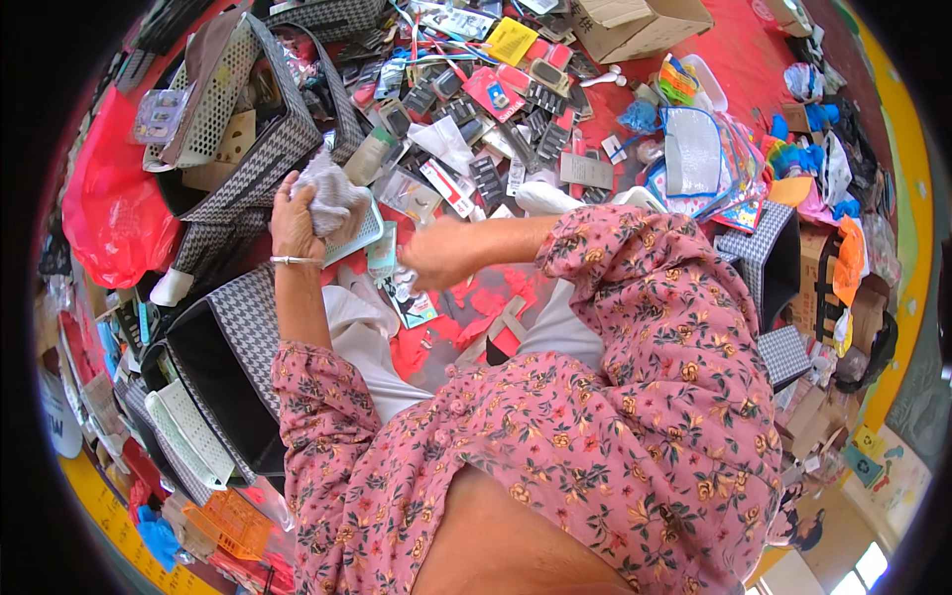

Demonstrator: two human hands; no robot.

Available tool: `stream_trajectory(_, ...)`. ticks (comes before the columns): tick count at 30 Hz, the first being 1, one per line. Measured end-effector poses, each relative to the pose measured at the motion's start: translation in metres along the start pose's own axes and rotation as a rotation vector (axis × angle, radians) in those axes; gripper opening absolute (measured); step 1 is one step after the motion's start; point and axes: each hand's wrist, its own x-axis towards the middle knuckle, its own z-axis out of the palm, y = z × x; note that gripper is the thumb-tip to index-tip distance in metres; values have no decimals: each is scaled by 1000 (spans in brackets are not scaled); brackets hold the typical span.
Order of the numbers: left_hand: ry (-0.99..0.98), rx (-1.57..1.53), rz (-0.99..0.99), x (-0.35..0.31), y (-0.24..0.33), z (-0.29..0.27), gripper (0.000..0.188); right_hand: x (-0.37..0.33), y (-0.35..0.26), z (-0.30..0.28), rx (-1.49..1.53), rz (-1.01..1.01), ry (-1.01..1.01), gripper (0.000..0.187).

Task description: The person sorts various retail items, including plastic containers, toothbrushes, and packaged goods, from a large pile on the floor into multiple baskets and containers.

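Note:
My left hand is raised at the left with its fingers wrapped round a crumpled grey cloth. Just beside the cloth, partly covered by it, is a small pale teal plastic basket. My right hand is curled closed, a little blurred, over the middle of the heap. A bit of white shows at its fingers, but what it holds is hidden. Under and beside that hand lie a pale green packet and a colourful printed card pack.
Ahead spreads a pile of small packaged goods on a red sheet. Houndstooth storage boxes stand at the left, with a red plastic bag beyond them. A cardboard box is at the far side, clear plastic-wrapped pouches at right.

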Motion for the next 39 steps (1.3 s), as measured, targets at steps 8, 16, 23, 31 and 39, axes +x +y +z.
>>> stream_trajectory(8,-191,-127,-154,-7,-31,41,43,-10,46,-31,217,28,810,95)
stream_trajectory(16,-384,-23,-334,-48,-36,86,28,-21,52,-19,143,349,639,50)
stream_trajectory(23,-254,111,-353,-22,-51,74,40,-32,91,-24,37,614,975,38)
stream_trajectory(31,-445,-747,-365,-44,-31,61,53,34,-7,-1,369,6,1022,53)
stream_trajectory(39,-708,-635,-373,-36,-3,48,61,25,87,-11,39,594,976,27)
